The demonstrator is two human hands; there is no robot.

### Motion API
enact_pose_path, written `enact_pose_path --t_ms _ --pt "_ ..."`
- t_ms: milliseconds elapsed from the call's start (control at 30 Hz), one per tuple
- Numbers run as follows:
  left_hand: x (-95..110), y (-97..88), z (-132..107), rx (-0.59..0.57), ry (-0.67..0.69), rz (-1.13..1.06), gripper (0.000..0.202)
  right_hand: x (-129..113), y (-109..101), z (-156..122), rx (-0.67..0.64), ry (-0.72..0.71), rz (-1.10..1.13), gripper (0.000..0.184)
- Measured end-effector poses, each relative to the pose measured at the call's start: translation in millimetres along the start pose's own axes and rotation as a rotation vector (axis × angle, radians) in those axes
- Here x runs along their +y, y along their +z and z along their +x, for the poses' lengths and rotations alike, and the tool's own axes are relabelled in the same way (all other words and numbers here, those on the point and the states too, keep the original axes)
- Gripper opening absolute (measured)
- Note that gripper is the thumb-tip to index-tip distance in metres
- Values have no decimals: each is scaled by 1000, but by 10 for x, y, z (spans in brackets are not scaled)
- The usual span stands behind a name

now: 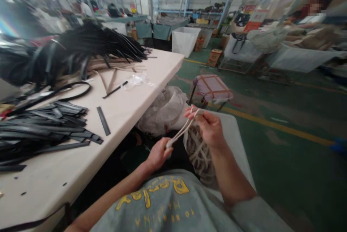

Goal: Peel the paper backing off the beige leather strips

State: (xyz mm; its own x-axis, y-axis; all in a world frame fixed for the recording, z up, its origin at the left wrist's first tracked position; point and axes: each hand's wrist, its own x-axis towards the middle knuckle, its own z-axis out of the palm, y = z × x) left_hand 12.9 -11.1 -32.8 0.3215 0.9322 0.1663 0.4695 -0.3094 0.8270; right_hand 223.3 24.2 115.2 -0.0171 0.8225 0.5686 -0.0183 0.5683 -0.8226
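Observation:
A thin cream-coloured strap (185, 127) stretches between my two hands above my lap. My left hand (159, 155) is closed on its lower end, where a pale piece sticks out between thumb and fingers. The upper part runs as two strands to my right hand (210, 127), whose thumb and fingers pinch it, with a loop around the fingertips. Below the right hand, a heap of similar light straps (199, 154) lies in a white bin (240, 141). What is inside my left fist is hidden.
On the white table (130, 116) to my left lie short black strips (59, 123), a large pile of long black straps (100, 42) and crumpled clear plastic (137, 79). A white sack (165, 110) sits beside the table, and a cushioned stool (213, 87) stands ahead. Other people are farther off.

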Motion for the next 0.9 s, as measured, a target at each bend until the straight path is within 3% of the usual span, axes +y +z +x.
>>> enact_pose_path --t_ms 100,267,433,533,633,767,833,900 --pt "-176 6 -59 22 -174 -153 49 -5 -291 63 89 -35 -125 32" --pt "-539 1 -173 -18 -383 -117 64 209 -782 125 48 40 -407 55" --pt "-679 -32 -204 -9 -461 -115 65 583 -1246 -2 35 170 -622 50" --pt "-650 -44 -188 40 -506 -149 62 746 -1433 -260 -41 221 -671 45" --pt "-540 -110 -131 127 -537 -216 55 897 -1506 -700 -121 394 -737 47" --pt "-443 -333 194 184 -398 -309 52 1480 -1476 -1234 -114 547 -624 43" --pt "-401 -550 415 253 -306 -286 52 1733 -1249 -1366 -76 585 -555 44" --pt "-364 -835 636 317 -234 -264 52 1817 -864 -1445 -78 637 -453 46"
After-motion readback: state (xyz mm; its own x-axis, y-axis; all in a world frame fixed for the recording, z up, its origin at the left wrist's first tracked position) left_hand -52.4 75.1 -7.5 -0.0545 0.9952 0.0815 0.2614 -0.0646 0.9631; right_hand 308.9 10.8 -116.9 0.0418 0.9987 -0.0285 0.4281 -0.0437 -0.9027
